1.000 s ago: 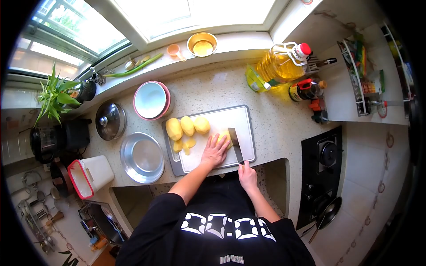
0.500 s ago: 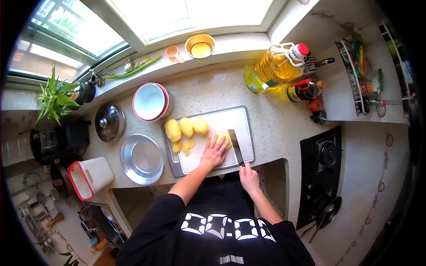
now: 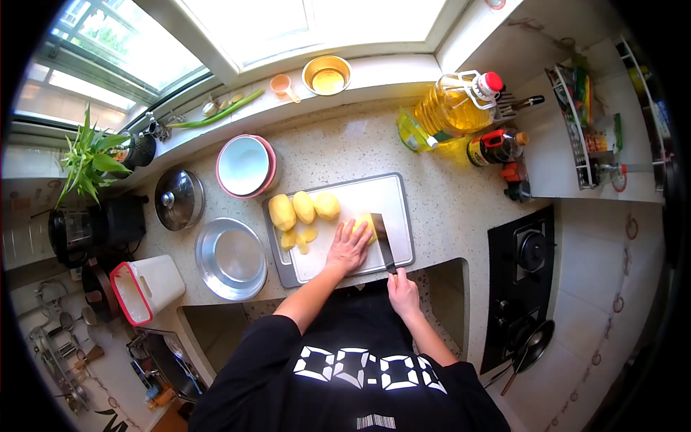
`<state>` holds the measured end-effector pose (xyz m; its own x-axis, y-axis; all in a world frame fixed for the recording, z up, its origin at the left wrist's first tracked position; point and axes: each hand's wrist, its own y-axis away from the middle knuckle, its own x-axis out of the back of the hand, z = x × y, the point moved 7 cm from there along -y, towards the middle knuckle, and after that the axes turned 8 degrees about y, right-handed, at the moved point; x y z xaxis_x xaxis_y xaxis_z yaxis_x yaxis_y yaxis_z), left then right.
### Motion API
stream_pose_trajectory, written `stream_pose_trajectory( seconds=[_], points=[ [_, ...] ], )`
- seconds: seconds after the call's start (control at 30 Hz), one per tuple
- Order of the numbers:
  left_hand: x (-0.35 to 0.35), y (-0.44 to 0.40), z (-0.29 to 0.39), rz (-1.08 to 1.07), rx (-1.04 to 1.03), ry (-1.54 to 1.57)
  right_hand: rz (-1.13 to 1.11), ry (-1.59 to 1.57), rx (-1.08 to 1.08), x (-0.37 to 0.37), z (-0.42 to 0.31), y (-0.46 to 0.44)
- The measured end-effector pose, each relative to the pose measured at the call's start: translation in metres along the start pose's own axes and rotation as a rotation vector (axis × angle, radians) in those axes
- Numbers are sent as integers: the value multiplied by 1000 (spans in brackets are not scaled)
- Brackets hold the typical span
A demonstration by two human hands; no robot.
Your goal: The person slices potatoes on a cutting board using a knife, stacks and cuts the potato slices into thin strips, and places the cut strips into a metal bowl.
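Note:
On a white cutting board with a grey rim, my left hand presses on a peeled potato, its fingers over the near side. My right hand is closed round the handle of a broad knife. The blade stands against the right side of that potato, pointing away from me. Three whole peeled potatoes lie in a row at the board's upper left. Smaller potato pieces are just below them.
Left of the board are a metal basin, stacked bowls, a pot lid and a red-rimmed white bin. An oil bottle and a dark sauce bottle stand behind right, with a black stove at the right.
The knife in my right hand has shifted slightly towards me beside the potato. My left hand stays on the potato, and the other pieces lie as before.

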<state>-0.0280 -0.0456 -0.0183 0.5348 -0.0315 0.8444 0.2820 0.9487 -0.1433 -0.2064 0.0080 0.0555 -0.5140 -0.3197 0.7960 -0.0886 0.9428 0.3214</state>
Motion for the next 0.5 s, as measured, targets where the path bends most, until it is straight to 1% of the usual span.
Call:
stream_pose_trajectory(
  seconds=[0.5],
  points=[
    [0,0,0,7,-1,-1,-15,120,-19,-15,-1,-4]
  ],
)
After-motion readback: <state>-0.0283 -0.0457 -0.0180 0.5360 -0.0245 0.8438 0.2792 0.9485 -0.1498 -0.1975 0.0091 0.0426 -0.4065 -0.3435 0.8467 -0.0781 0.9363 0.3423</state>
